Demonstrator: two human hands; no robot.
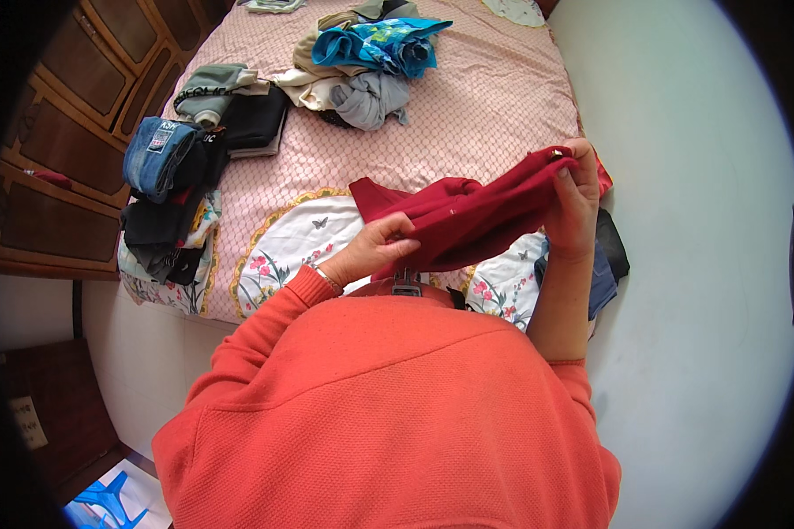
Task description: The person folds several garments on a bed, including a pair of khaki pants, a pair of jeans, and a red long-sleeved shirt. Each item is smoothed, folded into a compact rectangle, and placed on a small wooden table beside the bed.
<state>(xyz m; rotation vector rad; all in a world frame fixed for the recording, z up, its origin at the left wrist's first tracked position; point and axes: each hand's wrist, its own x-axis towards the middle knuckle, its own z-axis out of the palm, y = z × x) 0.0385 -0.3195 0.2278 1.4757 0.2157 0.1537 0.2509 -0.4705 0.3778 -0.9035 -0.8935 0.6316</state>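
Note:
A dark red garment [483, 211] stretches between my two hands above the bed. My left hand [374, 250] pinches its lower left edge between thumb and fingers. My right hand [575, 202], raised higher, grips the gathered right end, where a small shiny metal piece shows. The cloth hangs slack and folded between the hands, and its far left corner juts out past my left hand. Which kind of garment it is, I cannot tell. Part of my right hand's fingers is hidden behind the cloth.
The bed has a pink patterned sheet [503, 99]. Folded jeans [159, 159] and dark clothes [155, 231] are stacked at its left edge. A loose pile with a blue garment [384, 46] lies farther back. Dark clothes [602, 278] lie right, beside a white wall [688, 264]. Wooden cabinets [73, 132] stand left.

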